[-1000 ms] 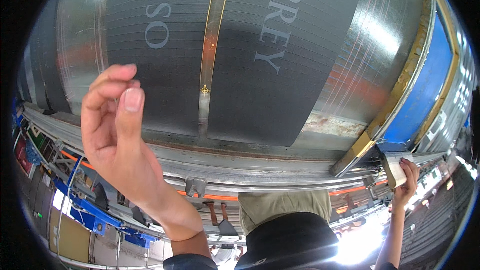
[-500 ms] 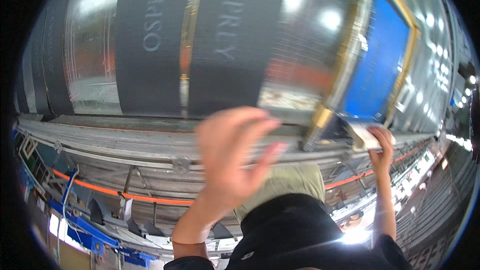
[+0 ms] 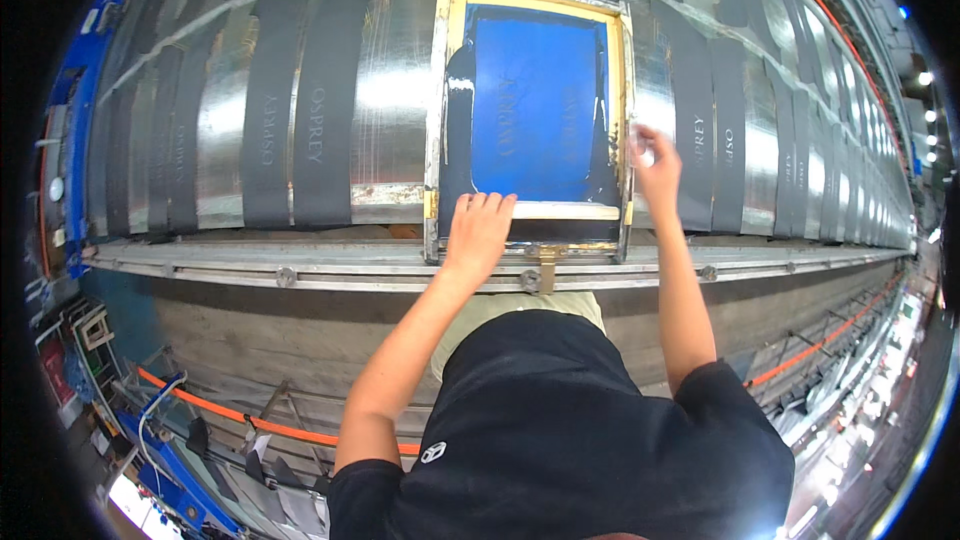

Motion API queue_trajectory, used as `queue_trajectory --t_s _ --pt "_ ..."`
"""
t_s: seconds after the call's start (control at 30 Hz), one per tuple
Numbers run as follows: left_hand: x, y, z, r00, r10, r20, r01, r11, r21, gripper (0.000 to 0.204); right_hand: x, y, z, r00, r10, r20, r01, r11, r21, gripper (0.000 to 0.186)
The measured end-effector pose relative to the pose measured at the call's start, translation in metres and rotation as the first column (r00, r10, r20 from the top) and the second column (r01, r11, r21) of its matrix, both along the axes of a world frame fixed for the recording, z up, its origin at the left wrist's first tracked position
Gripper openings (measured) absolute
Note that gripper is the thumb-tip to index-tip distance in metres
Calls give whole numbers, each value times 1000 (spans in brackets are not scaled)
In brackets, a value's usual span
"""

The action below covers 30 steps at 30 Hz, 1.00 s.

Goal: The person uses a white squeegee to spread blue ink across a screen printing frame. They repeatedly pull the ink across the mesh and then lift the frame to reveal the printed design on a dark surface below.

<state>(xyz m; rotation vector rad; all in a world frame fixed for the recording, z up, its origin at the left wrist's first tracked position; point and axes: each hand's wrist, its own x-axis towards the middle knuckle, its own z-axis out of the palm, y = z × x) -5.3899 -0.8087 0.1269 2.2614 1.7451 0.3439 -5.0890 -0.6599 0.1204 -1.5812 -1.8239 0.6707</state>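
A screen-printing frame (image 3: 440, 130) with a blue mesh panel (image 3: 535, 90) lies flat on the long table in front of me. Across its near end rests a pale squeegee (image 3: 575, 211), with dark ink around it. My left hand (image 3: 478, 233) has its fingers bent over the squeegee's left end. Just beyond the frame's right side is my right hand (image 3: 657, 168), off the squeegee. Its fingers are loosely curled and slightly blurred, with a bright gap between thumb and forefinger.
Dark grey fabric pieces (image 3: 322, 105) with pale lettering lie in rows on the shiny metal table (image 3: 385, 130). A metal rail (image 3: 250, 268) runs along its near edge, with a brass-coloured bracket (image 3: 546, 270) by the frame. Behind me are racks with an orange bar (image 3: 270, 422).
My view has swung, bringing the frame to the middle. My left hand, in the air before, is now on the squeegee. My right hand has left the squeegee for the frame's right side.
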Motion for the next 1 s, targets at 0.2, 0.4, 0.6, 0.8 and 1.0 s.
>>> queue_trajectory --t_s 0.2,0.4,0.6,0.8,1.0 --pt "14 7 2 992 66 107 -60 997 -57 30 82 91 -93 987 -155 -41 139 954 -265 32" --pt "11 -15 2 997 73 30 -68 987 -143 45 55 88 -100 899 -267 -348 170 943 -286 22" --pt "-32 -37 23 981 108 162 -98 993 -72 57 2 101 -56 943 -174 -283 203 976 75 20" --pt "-187 -49 19 983 127 131 -117 989 -88 56 -183 56 -52 924 -220 -313 269 956 120 28" --pt "-348 -70 39 994 106 39 -97 978 -183 57 -352 6 -31 851 -329 -409 292 944 -153 18"
